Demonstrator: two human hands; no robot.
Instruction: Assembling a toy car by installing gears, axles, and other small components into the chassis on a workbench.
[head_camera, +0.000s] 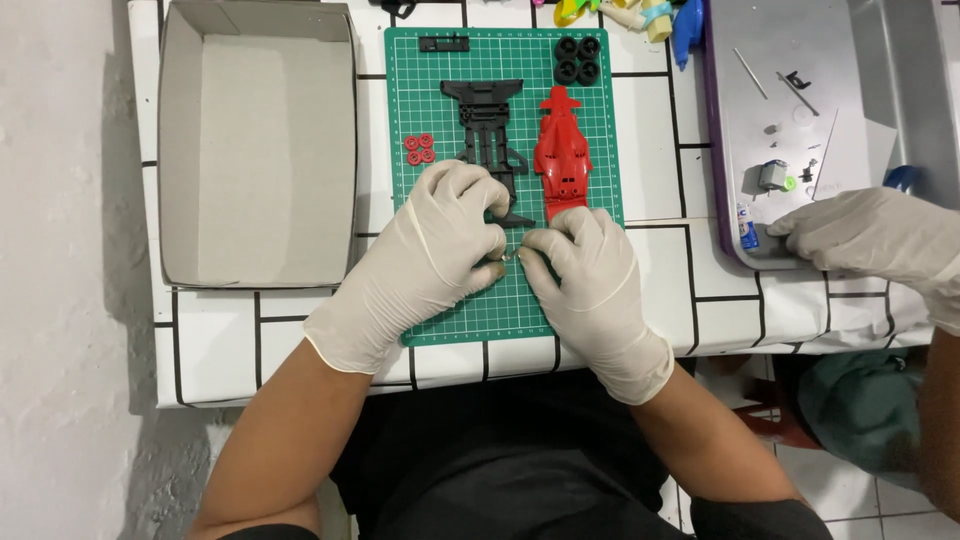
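My left hand (430, 255) and my right hand (590, 285), both in white gloves, meet over a green cutting mat (450, 320). Between their fingertips they pinch a tiny metal part (510, 256), mostly hidden by the fingers. Just beyond my hands lie a black toy car chassis (485, 125) and a red car body shell (562, 150). Several small red wheel hubs (419, 149) sit to the left of the chassis, and several black tyres (578, 59) lie at the mat's far right corner. A small black bar (443, 43) rests at the mat's far edge.
An open grey cardboard box (180, 150) stands left of the mat. A metal tray (740, 120) with small parts and thin rods (752, 74) sits at the right, where another person's gloved hand (870, 235) rests. Colourful items (650, 15) lie at the far edge.
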